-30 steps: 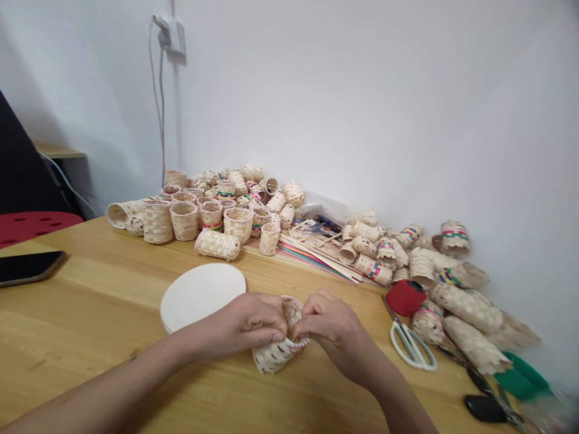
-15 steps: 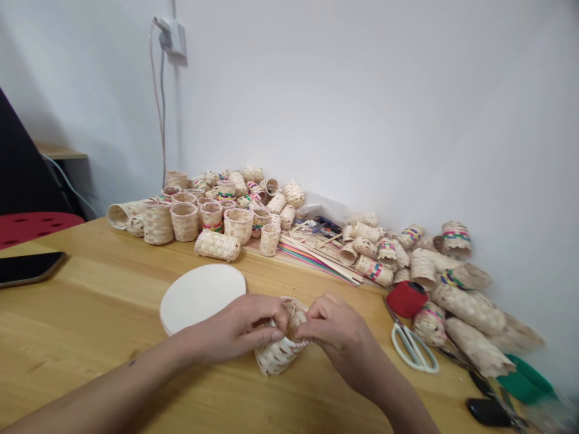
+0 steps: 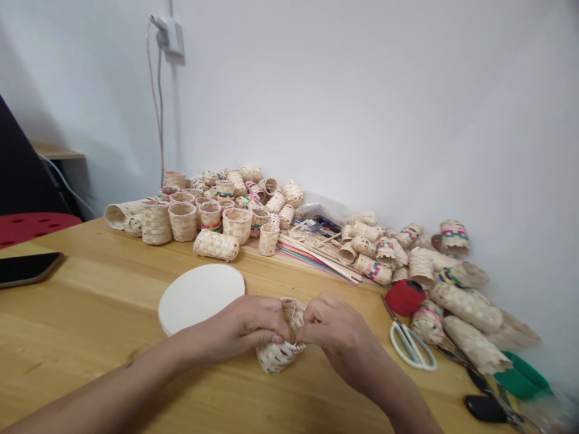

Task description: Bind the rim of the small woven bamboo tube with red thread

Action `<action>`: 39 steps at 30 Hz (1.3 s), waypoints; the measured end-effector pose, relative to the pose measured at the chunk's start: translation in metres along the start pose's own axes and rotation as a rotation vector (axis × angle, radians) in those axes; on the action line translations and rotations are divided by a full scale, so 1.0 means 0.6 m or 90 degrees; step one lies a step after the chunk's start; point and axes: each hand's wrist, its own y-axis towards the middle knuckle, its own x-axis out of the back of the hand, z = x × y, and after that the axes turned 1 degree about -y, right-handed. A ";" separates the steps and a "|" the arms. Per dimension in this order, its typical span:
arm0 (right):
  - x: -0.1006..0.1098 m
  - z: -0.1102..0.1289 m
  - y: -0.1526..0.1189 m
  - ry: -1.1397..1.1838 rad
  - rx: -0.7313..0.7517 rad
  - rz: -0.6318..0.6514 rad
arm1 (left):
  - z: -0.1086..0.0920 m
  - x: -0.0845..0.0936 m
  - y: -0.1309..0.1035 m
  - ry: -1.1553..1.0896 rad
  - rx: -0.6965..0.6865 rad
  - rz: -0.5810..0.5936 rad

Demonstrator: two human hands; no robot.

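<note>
Broadly, a wooden table (image 3: 90, 313) carries a bank of woven baskets (image 3: 183, 224) along the wall and, nearer, a white disc (image 3: 199, 295). Right of it, the left hand (image 3: 256, 319) grips the rim of a small, tilted basket (image 3: 275, 357); the right hand (image 3: 337, 325) is pinched closed at that rim, anything between its fingertips too small to tell.

Pale woven basket (image 3: 275, 358), tilted, open mouth upward.
</note>
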 end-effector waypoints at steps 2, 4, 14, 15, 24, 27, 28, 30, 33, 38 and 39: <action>-0.002 -0.001 0.001 0.001 -0.001 0.007 | 0.002 -0.002 -0.001 0.001 0.009 -0.009; -0.004 -0.001 0.000 0.009 -0.001 0.006 | 0.004 -0.005 -0.003 0.004 0.022 -0.018; -0.004 -0.001 -0.004 0.030 -0.019 -0.066 | 0.005 -0.002 -0.003 -0.030 0.049 -0.030; -0.005 -0.001 -0.003 0.026 -0.018 -0.067 | 0.005 -0.002 -0.004 -0.032 0.053 -0.030; -0.010 0.001 0.001 0.026 -0.011 -0.061 | 0.005 -0.002 -0.003 -0.024 0.066 -0.024; -0.009 0.000 0.001 0.038 -0.004 -0.062 | 0.004 -0.002 -0.004 -0.021 0.061 -0.027; -0.009 0.000 0.002 0.042 -0.004 -0.061 | 0.003 -0.002 -0.004 -0.019 0.062 -0.027; -0.010 -0.002 0.004 0.056 -0.006 -0.060 | 0.002 -0.001 -0.004 -0.012 0.064 -0.026; -0.010 -0.003 0.006 0.075 -0.009 -0.056 | 0.001 0.001 -0.005 -0.001 0.064 -0.018; -0.009 -0.003 0.007 0.081 -0.019 -0.042 | 0.004 0.002 -0.005 -0.002 0.051 -0.010; -0.008 -0.002 0.007 0.081 -0.021 -0.041 | 0.003 0.002 -0.005 -0.004 0.050 -0.009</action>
